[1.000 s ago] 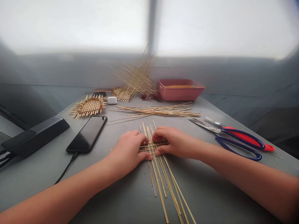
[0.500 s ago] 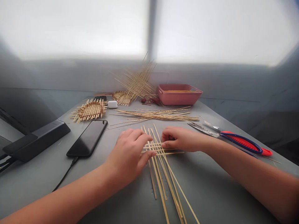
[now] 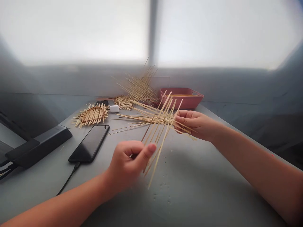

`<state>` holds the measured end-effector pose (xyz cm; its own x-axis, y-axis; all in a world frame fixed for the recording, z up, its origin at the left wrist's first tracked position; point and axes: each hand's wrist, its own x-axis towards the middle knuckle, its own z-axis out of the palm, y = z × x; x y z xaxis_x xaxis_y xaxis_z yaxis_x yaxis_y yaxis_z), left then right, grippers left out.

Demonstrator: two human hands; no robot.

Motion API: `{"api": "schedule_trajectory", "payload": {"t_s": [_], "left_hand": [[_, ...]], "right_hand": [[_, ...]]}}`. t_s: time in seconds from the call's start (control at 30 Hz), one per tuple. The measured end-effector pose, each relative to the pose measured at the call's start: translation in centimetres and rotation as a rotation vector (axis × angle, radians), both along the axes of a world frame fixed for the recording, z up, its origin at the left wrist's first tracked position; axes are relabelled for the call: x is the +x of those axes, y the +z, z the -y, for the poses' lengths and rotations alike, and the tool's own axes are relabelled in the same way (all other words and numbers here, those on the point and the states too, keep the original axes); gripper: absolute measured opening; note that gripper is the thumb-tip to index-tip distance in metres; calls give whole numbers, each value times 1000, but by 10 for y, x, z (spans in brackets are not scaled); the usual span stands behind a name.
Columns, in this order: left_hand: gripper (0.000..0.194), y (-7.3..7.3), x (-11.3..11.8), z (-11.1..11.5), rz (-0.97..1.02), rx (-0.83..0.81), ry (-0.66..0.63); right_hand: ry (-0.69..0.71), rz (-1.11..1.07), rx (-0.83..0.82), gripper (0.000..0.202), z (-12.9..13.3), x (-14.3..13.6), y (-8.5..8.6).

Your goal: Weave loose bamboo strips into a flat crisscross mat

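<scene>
A loose lattice of crossed bamboo strips (image 3: 163, 118) is lifted above the grey table, tilted, its strip ends fanning out. My right hand (image 3: 195, 123) pinches its right side between thumb and fingers. Lower left, my left hand (image 3: 132, 159) is closed around the strips that point toward me, thumb on top. Behind the lattice, a bundle of long loose strips (image 3: 127, 117) lies on the table, partly hidden by it.
At the left are a phone (image 3: 89, 143) with a cable, a black box (image 3: 47, 145), a small woven piece (image 3: 92, 115) and a white case (image 3: 114, 108). Farther back stand a woven sheet (image 3: 140, 86) and a pink basket (image 3: 193, 102).
The lattice has risen off the table and turned. My right hand moved up and right with its side; my left hand closed on the near strips. The scissors are now hidden.
</scene>
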<state>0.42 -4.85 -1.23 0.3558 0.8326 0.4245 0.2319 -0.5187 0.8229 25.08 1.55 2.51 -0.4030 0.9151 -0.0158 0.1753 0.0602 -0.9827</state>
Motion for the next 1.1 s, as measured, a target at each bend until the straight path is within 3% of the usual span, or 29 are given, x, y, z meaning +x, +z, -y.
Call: {"api": "schedule_trajectory", "payload": {"t_s": [0.1,0.2,0.27,0.43,0.5,0.6,0.67,0.77,0.8,0.9,1.1], "left_hand": [[59,-2,-3,-12,237,-188,152],[55,-2,-5,-23,368,-316,223],[48,-1,-4,-26,380,-420,140],[57,-5,8,-17,417,-775,-299],[46,-6,12,-14,493,-918,-280],[33,-7,16,-12,546,-1065,-141],[30,-7,16,-12,565,-1091,-105],[26,-5,17,-11,607,-1095,-64],[25,-5,17,-10,619,-1095,-41],[24,-3,19,-10,646,-1094,-22],[23,-7,19,-14,671,-1163,-126]], "right_hand": [[-61,4,-14,43,-1,-1,-2],[-16,-1,-13,44,-3,2,-2],[65,-13,-17,40,-4,4,-4],[272,73,-66,31,3,-4,-12],[334,163,-94,26,8,-10,-12],[374,321,-75,22,6,-13,-5],[227,440,26,24,-6,-7,3],[-181,684,275,25,-38,7,13],[-250,797,376,25,-52,11,15],[-217,1015,489,24,-94,13,16],[90,1216,495,12,-153,-20,1]]}}
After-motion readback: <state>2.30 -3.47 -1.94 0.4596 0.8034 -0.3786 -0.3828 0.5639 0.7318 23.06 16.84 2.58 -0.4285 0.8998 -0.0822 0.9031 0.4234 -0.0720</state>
